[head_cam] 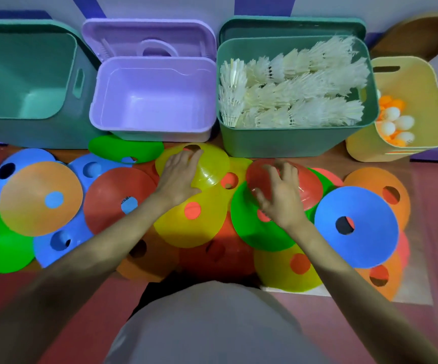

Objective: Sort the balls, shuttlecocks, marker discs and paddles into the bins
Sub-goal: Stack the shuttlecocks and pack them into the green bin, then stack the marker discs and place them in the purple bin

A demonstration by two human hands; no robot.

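Several marker discs in blue, orange, green, red and yellow lie overlapping on the floor in front of me. My left hand point(179, 177) grips a tilted yellow marker disc point(210, 166), fingers on top and thumb at its near edge. My right hand point(280, 197) holds a red marker disc point(307, 183), fingers spread over its dome. A large blue disc point(362, 232) lies just right of that hand. The white shuttlecocks point(291, 85) fill a green bin point(278, 143). White and orange balls point(396, 122) sit in a yellow bin point(425, 101). No paddles are visible.
An empty purple bin point(154, 60) stands behind my left hand, its lid propped behind it. An empty green bin point(69, 74) is at the far left. All the bins line the wall. An orange disc point(39, 198) tops the left pile.
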